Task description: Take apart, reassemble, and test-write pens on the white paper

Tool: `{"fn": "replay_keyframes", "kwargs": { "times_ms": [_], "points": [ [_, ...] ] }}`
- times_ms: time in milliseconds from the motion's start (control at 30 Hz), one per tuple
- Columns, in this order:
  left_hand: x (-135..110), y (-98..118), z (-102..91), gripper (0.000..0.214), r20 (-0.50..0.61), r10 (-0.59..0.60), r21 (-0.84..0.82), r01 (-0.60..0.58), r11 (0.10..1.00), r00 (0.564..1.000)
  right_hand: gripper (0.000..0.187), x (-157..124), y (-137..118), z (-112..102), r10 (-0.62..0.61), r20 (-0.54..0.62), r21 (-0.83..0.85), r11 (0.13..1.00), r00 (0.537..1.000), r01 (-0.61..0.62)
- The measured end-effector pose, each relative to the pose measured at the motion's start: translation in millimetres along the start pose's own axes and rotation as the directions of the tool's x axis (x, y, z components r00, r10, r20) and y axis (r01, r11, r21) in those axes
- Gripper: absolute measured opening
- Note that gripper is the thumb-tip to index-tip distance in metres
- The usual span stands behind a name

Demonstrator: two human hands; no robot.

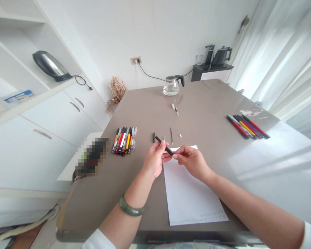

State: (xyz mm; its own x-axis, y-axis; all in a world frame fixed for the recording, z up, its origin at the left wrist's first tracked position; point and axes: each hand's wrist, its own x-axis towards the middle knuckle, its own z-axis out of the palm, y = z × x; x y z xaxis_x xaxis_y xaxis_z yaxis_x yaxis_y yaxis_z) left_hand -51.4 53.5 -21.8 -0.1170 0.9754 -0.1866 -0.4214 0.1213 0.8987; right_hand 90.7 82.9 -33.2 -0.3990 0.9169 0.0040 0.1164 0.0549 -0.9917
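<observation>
A black pen barrel (168, 150) is held slantwise over the top of a white paper sheet (191, 193). My left hand (154, 159) grips its upper part between thumb and fingers. At the lower end, my right hand (194, 162) pinches it with thumb and forefinger. Just beyond my hands lie loose pen parts: a short black piece (153, 137), a small spring-like piece (164, 138), a thin dark refill (171, 135) and a little white tip (180, 136). Faint marks run along the sheet's near edge.
Many assorted pens (123, 140) form a pile on the left; several more pens (247, 127) lie in a row at right. A white-and-black pen-like item (175, 109) rests farther back. Behind it stands a glass pot (171, 89) on the brown table (145, 107).
</observation>
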Motion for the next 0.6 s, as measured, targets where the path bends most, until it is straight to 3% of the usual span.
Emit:
{"fn": "replay_keyframes", "kwargs": {
  "times_ms": [133,233,300,433,500,600],
  "points": [
    [-1,0,0.5,0.029,0.024,-0.013,0.059,0.011,0.998,1.0,0.02,-2,1,1,-0.022,-0.025,-0.111,0.994,0.999,0.019],
    [-1,-1,0.2,0.031,-0.005,0.022,0.161,-0.021,0.987,1.0,0.019,-1,-1,-1,-0.036,0.018,-0.186,0.982,0.999,0.039],
    [0,-1,-0.2,0.032,-0.031,0.074,0.226,-0.065,0.972,0.997,0.021,2,-5,-8,-0.037,0.04,-0.226,0.973,0.999,0.045],
    [1,-1,-1.4,0.034,-0.041,0.156,0.347,-0.132,0.928,0.987,0.027,22,-13,-33,-0.006,-0.062,-0.329,0.944,0.998,-0.014],
    [2,-2,-1.9,0.034,-0.029,0.165,0.39,-0.141,0.91,0.986,0.028,39,-14,-46,0.0,-0.077,-0.443,0.896,0.997,-0.034],
    [2,-3,-1.9,0.032,0.01,0.171,0.412,-0.16,0.897,0.985,0.027,66,-11,-58,-0.035,-0.101,-0.658,0.752,0.994,-0.041]
  ]
}}
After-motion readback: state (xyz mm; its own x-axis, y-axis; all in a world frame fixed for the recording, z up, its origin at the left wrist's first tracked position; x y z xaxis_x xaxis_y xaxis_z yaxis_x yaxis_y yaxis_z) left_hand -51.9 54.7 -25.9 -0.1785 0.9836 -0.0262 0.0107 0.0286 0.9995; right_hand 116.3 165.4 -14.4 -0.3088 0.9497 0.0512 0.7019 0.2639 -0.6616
